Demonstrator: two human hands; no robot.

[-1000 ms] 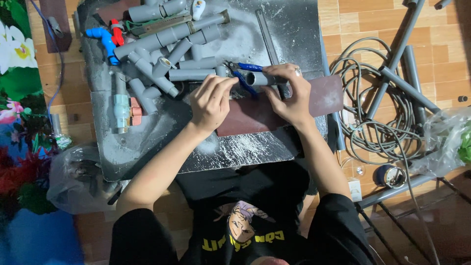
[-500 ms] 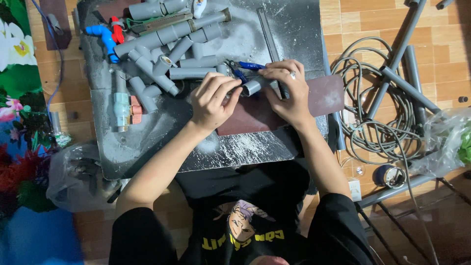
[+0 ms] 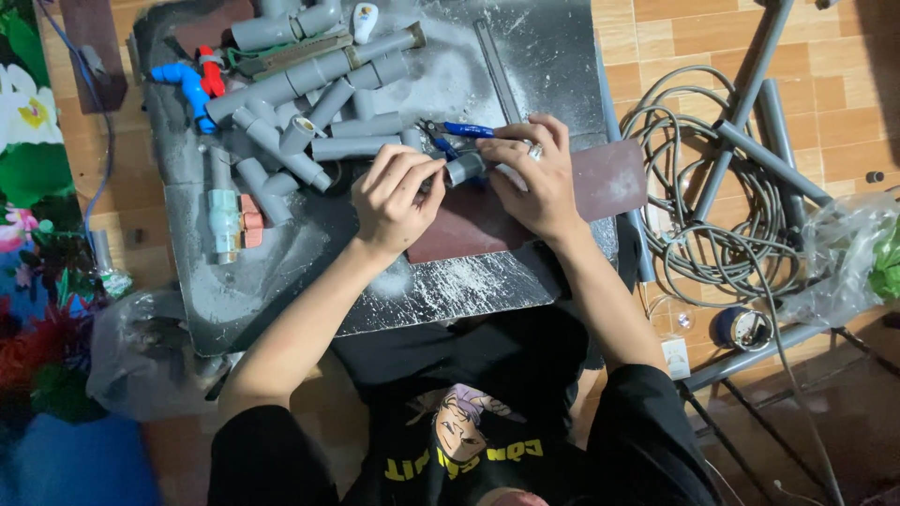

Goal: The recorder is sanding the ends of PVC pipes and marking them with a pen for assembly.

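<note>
Both hands grip short grey pipe piece [image 3: 464, 168] above brown sandpaper sheet [image 3: 525, 201]: left hand [image 3: 396, 199], right hand [image 3: 531, 183]. White dust already around; pipe pile [image 3: 309, 103] beyond waits.

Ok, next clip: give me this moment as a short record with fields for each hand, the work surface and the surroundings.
left hand: left hand pinches at the end of the short grey pipe piece
right hand: right hand grips that pipe piece
under hands: brown sheet
work surface: dusty dark board
behind hands: blue-handled pliers, pile of grey pipe fittings
floor, right: coiled grey cable
</note>
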